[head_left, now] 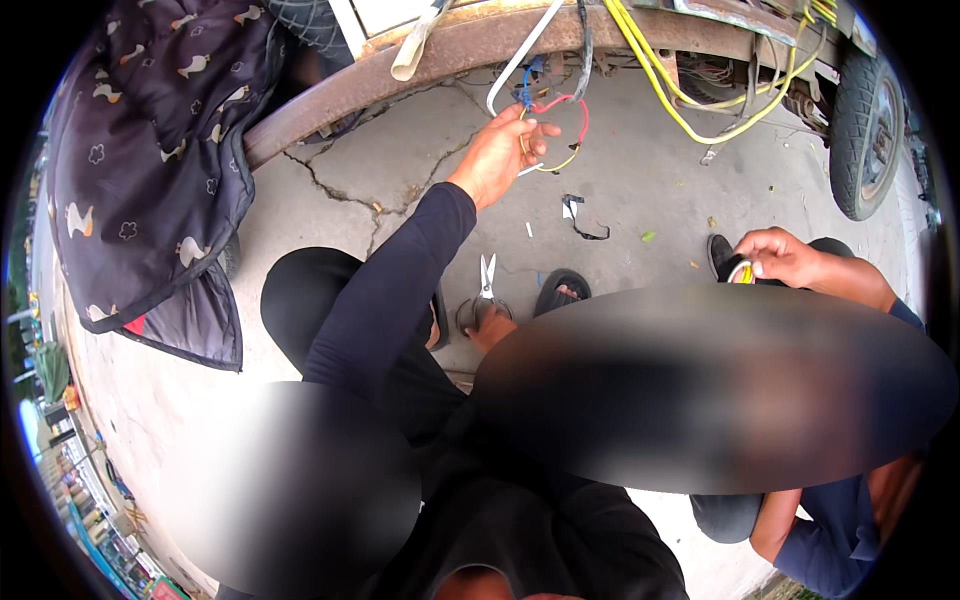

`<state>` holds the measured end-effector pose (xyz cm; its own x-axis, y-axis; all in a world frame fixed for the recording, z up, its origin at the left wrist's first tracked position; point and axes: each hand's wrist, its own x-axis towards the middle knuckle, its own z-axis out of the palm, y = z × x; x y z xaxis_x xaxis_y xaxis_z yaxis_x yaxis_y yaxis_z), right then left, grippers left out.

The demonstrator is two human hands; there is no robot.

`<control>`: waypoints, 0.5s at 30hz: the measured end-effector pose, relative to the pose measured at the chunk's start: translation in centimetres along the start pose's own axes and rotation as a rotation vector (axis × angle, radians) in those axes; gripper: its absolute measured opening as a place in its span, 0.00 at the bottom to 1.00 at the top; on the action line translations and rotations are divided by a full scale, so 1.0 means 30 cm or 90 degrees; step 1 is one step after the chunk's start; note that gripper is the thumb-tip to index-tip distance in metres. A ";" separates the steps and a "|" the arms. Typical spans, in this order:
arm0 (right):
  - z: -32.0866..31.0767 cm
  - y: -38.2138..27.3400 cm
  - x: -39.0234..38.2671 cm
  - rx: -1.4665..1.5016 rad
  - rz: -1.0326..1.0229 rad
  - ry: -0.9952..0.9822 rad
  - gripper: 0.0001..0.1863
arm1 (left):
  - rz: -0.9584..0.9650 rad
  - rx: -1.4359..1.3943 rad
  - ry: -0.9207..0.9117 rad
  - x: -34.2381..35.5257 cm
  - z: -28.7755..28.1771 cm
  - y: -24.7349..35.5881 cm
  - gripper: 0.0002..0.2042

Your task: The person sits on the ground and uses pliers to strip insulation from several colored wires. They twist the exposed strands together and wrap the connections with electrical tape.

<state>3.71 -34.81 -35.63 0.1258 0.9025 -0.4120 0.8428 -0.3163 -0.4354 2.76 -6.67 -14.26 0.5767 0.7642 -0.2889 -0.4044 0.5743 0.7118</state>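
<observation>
My left hand reaches up and forward, thumb and forefinger pinched on thin electrical wires, the other fingers loosely curled. A red wire loops to the right from there and joins a yellow-green one. A blue wire rises just above my fingertips. Lower down, my right hand is at the dark handles of a pair of scissors, whose blades point away from me, slightly apart. Part of this hand is hidden by a blurred patch. At the right, another person's hand holds a roll of tape.
A rusty metal frame of a vehicle crosses ahead, with yellow cables hanging from it and a wheel at right. A dark patterned cover drapes at left. A black strip lies on cracked concrete. Blurred patches hide the lower area.
</observation>
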 end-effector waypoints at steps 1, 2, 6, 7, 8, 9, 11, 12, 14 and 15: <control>0.003 -0.010 0.023 -0.006 0.028 -0.013 0.15 | -0.007 -0.042 -0.008 0.017 -0.012 0.003 0.17; 0.042 0.013 0.049 0.038 -0.004 0.030 0.14 | -0.009 -0.057 0.001 0.037 -0.017 0.000 0.15; 0.198 0.139 0.123 0.088 -0.115 0.148 0.13 | 0.022 -0.026 0.086 0.103 -0.011 -0.007 0.12; 0.202 0.158 0.138 0.066 -0.134 0.172 0.13 | 0.038 0.004 0.110 0.120 -0.001 -0.005 0.12; 0.211 0.172 0.148 0.057 -0.137 0.181 0.12 | 0.029 0.040 0.144 0.132 0.005 0.000 0.12; 0.223 0.188 0.154 0.048 -0.139 0.192 0.12 | 0.035 0.050 0.149 0.139 0.025 0.000 0.12; 0.252 0.222 0.154 0.028 -0.140 0.202 0.12 | 0.047 0.070 0.160 0.135 0.065 -0.013 0.12; 0.274 0.245 0.150 0.017 -0.139 0.203 0.12 | 0.050 0.078 0.167 0.130 0.080 -0.022 0.12; 0.310 0.296 0.120 -0.018 -0.141 0.171 0.13 | 0.057 0.088 0.192 0.106 0.096 -0.028 0.12; 0.312 0.319 0.109 -0.039 -0.139 0.150 0.14 | 0.051 0.105 0.198 0.092 0.111 -0.030 0.12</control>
<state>7.28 -37.63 -48.64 0.0502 0.9921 -0.1146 0.8925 -0.0960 -0.4406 7.08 -6.05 -13.57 0.2946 0.8721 -0.3907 -0.3043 0.4732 0.8267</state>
